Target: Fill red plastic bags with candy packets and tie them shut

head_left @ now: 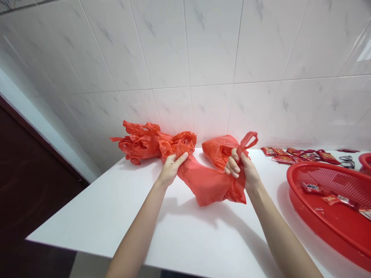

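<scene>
Between both hands a red plastic bag [210, 185] hangs stretched out above the white table. My left hand [171, 168] pinches its left upper edge between thumb and fingers. Closed around the bunched right side is my right hand [238, 166], with a handle loop poking up above the fist. The bag sags in the middle; whether anything is inside cannot be made out. Just behind it another red bag [216, 148] sits against the wall. To its left, several crumpled red bags [142, 144] are heaped together on the table.
A large red plastic basket [301, 200] with a few small wrapped packets stands at the right. Behind it lie several red packets [304, 155] and a pair of scissors [347, 161]. The white table [95, 216] ends at the tiled wall [211, 50].
</scene>
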`<state>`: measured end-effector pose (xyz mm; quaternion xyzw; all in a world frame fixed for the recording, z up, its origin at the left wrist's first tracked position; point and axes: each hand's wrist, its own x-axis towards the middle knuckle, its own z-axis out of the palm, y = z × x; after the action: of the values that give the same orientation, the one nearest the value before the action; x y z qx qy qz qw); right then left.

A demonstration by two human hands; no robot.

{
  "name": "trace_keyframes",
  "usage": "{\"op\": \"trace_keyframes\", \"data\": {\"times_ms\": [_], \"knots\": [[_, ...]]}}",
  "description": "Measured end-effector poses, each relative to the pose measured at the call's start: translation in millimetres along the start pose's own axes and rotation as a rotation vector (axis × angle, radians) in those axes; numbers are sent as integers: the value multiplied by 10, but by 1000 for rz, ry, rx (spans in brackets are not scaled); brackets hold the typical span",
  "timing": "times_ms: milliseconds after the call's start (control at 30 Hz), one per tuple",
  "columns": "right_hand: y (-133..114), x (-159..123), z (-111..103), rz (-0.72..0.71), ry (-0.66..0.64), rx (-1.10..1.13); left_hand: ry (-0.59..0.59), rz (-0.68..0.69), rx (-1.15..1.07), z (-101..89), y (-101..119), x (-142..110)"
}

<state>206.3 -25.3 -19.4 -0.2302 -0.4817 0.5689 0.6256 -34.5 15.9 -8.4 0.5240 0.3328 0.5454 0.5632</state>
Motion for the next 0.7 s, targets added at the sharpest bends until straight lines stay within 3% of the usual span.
{"op": "trace_keyframes", "data": {"times_ms": [167,233,333,433,567,700], "knots": [[61,12,129,153,180,-164,-217,81,186,55,95,-53],[95,-12,172,171,194,-294,-312,159,294,116,151,-78],[115,-61,241,178,124,-477,-391,367,461,242,224,-114],[84,-94,300,226,7,-540,-398,521,633,352,266,-144],[24,-101,319,254,-125,-524,-417,547,826,406,257,-149],[14,-106,284,277,-212,-574,-442,574,859,423,192,-116]]}}
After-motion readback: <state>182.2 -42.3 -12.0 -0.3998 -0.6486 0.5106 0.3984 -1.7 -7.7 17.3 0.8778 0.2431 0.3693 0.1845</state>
